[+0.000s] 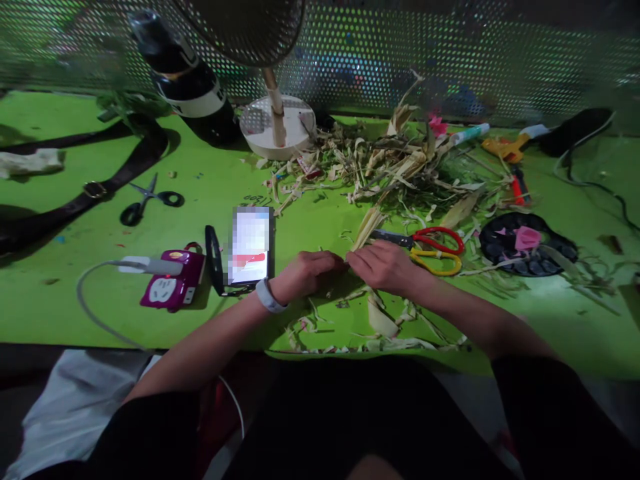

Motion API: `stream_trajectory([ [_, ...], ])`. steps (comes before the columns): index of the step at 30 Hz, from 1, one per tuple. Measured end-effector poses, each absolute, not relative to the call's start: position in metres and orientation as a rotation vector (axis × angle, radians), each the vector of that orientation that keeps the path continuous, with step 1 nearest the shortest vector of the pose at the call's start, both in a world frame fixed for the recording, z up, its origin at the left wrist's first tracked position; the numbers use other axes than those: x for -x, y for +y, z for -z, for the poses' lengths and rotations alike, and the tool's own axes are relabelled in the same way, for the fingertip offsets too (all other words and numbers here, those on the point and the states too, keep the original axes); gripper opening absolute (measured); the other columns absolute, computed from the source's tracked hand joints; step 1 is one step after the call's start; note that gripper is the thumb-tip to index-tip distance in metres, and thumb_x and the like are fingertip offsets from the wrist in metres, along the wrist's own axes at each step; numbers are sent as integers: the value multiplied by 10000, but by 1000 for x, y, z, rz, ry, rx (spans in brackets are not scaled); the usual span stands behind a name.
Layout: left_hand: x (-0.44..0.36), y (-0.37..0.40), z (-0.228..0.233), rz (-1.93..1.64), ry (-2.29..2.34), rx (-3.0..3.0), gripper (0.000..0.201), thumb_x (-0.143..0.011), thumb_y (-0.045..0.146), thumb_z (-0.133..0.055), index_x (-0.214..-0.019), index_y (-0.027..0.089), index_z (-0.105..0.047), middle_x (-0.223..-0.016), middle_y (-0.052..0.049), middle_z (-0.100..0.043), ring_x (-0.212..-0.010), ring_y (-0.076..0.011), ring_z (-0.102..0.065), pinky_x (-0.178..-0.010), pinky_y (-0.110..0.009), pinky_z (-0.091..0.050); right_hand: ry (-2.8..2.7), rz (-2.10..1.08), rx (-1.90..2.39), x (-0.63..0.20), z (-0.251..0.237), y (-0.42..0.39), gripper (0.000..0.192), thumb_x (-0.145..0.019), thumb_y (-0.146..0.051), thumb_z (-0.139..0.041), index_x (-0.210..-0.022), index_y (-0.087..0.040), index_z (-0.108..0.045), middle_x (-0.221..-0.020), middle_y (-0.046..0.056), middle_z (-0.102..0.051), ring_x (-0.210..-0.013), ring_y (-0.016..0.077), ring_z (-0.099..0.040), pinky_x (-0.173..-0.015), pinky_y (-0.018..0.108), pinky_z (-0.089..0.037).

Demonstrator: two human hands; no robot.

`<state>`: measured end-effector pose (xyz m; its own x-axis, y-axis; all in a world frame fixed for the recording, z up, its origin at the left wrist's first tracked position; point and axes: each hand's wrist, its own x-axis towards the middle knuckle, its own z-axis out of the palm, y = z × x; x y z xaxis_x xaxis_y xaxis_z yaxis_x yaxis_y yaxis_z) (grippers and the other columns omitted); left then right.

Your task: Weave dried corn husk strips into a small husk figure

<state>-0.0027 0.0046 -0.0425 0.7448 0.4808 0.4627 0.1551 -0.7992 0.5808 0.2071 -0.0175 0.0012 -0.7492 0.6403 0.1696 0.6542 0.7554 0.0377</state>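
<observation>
My right hand (381, 267) is closed on a bundle of dried corn husk (369, 227), whose pale strips stick up past the fingers. Close beside it, my left hand (316, 270) has its fingers pressed together, the tips meeting the right hand at the bundle's lower end. What those left fingertips pinch is too small to make out. Scissors with one red and one yellow handle (439, 241) lie right by my right hand, their blades partly behind it. Husk scraps (383, 317) are strewn on the green table (310, 227) below both hands.
A heap of dry husks (380, 163) spreads behind, beside a fan base (280, 127) and a dark bottle (193, 87). Leftward are a lit phone (250, 247), a purple power adapter (173, 280), black scissors (150, 199) and a strap (125, 170). A black tray (530, 245) sits right.
</observation>
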Motion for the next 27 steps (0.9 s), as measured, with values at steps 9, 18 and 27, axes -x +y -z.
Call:
stream_trajectory([
  [9, 0, 6, 45, -909, 443, -2421, 198, -866, 116, -482, -910, 154, -672, -918, -83, -733, -772, -111, -695, -702, -197, -563, -2713, -274, 1066, -220, 1, -8, 195, -866, -235, -516, -945, -167, -680, -918, 75, -644, -793, 169, -568, -631, 269, -391],
  [18, -2, 6, 40, -1016, 928, -1709, 218, -818, 312, -633, -903, 126, -708, -849, -90, -751, -741, -145, -708, -675, -243, -576, -2604, 166, 1075, -220, 2, -7, 250, -929, -138, -405, -965, -142, -652, -884, 97, -625, -815, 182, -527, -682, 289, -406],
  [27, 0, 13, 34, -910, 1224, -1952, 246, -868, 357, -540, -812, 134, -628, -597, -2, -616, -498, -82, -512, -463, -186, -366, -2648, 109, 1226, -228, 0, -2, 262, -908, -91, -390, -878, -140, -645, -859, 110, -615, -781, 200, -504, -615, 308, -350],
])
